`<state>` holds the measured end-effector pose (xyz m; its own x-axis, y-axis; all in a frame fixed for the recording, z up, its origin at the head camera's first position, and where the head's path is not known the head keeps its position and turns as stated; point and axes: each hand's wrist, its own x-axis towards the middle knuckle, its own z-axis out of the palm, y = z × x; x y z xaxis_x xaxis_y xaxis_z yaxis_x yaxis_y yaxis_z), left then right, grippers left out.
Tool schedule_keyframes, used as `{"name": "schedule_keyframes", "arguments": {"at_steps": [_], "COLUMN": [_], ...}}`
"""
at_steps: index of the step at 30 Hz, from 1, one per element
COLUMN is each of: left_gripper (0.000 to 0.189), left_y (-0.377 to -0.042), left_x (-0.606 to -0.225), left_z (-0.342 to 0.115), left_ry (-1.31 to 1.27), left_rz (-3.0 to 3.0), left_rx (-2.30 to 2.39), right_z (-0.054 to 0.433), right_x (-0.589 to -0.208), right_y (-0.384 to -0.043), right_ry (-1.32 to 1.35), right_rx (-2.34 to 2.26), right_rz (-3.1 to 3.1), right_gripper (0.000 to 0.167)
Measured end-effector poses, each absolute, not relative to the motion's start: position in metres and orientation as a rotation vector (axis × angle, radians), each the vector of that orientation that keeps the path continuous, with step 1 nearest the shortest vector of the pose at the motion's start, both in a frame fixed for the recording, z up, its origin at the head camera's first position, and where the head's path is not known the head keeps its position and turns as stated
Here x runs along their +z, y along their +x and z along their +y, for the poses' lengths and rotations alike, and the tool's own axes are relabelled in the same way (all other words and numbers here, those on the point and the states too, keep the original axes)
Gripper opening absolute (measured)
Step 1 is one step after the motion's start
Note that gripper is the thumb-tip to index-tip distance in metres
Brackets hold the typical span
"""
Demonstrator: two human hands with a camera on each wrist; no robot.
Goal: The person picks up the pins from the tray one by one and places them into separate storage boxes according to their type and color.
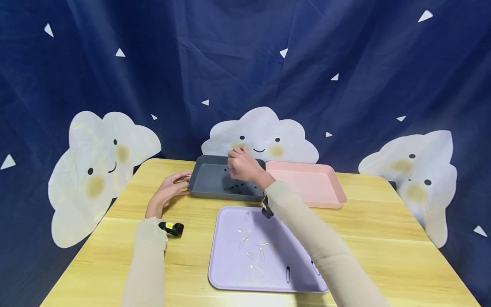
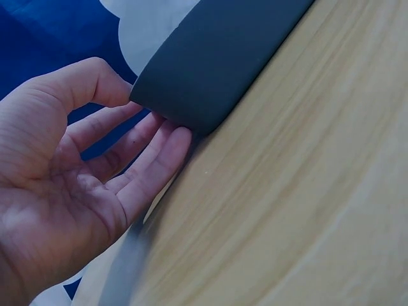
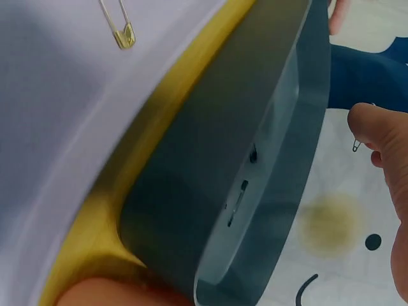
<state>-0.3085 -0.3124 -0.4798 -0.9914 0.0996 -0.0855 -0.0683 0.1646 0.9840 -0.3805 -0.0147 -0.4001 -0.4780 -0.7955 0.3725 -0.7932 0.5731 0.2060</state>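
Dark grey tray (image 1: 209,181) beneath the right grip (image 1: 245,165); pinches a safety pin (image 3: 356,146) between thumb and fingers above it, visible only at one end. With the left grip (image 2: 76,185) loosely spread, touches the same tray's left end: thumb at the rim, relaxed fingers against the outer wall. Inside, several black safety pins (image 3: 238,204). Nearer on the desk (image 1: 188,264), a lilac tray (image 1: 230,268) with gold safety pins (image 3: 125,36); just right of the grey, a pink tray (image 1: 307,183).

Beige sleeves (image 1: 147,260), black wrist cameras (image 1: 174,230); yellow patch (image 1: 169,225) on left, perhaps label.
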Motion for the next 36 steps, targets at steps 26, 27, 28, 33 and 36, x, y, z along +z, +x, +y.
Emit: {"name": "schedule_keyframes", "arguments": {"at_steps": [26,27,28,33,36], "left_gripper": [0.056,0.057,0.057,0.058,0.057], "left_y": [-0.309,-0.309,-0.308,-0.308,-0.308], "left_x": [-0.476,-0.476,-0.475,-0.475,-0.475], "left_z": [-0.309,-0.309,-0.309,-0.31,-0.311], "left_ry": [0.015,0.021,0.021,0.022,0.02], "left_rz": [2.276,2.277,2.275,2.277,2.278], "left_rx": [1.976,1.972,1.972,1.968,1.971], "right_z": [-0.036,-0.036,-0.035,-0.033,-0.032], "right_x": [-0.427,-0.428,-0.429,-0.433,-0.433], "right_y": [-0.382,-0.382,-0.382,-0.384,-0.383], "right_ry": [1.212,1.206,1.198,1.183,1.189], "right_rx": [-0.119,-0.123,-0.127,-0.154,-0.135], "right_rz": [-2.527,-2.54,-2.553,-2.584,-2.586], "right_gripper": [0.016,0.016,0.016,0.017,0.018]}}
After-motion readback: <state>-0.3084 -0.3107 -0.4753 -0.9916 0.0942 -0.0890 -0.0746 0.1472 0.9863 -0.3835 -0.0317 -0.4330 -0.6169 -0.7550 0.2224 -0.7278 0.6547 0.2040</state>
